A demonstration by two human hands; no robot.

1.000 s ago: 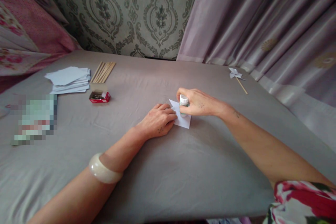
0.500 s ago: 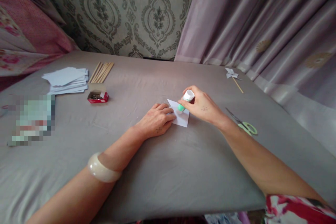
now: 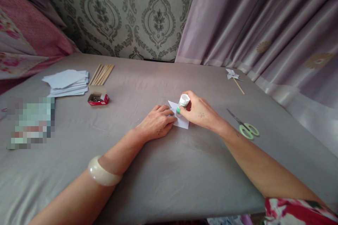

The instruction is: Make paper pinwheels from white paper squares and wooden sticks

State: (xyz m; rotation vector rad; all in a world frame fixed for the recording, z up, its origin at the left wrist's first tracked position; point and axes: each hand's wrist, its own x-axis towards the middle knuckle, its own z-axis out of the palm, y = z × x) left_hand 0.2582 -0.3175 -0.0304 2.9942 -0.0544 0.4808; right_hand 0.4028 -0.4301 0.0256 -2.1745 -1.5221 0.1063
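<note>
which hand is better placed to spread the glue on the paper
Right. The right hand already grips the glue stick with its tip down on the paper; the left hand lies flat, pinning the paper.

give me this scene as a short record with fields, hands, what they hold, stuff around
left hand: left hand lies flat, pressing the white paper piece onto the grey cloth
right hand: right hand grips a glue stick, green end down on the paper
right of hands: green-handled scissors; a paper pinwheel on a stick further back
left side: stack of white paper, wooden sticks, small red box, open
wrist: pale bangle on left arm
</note>
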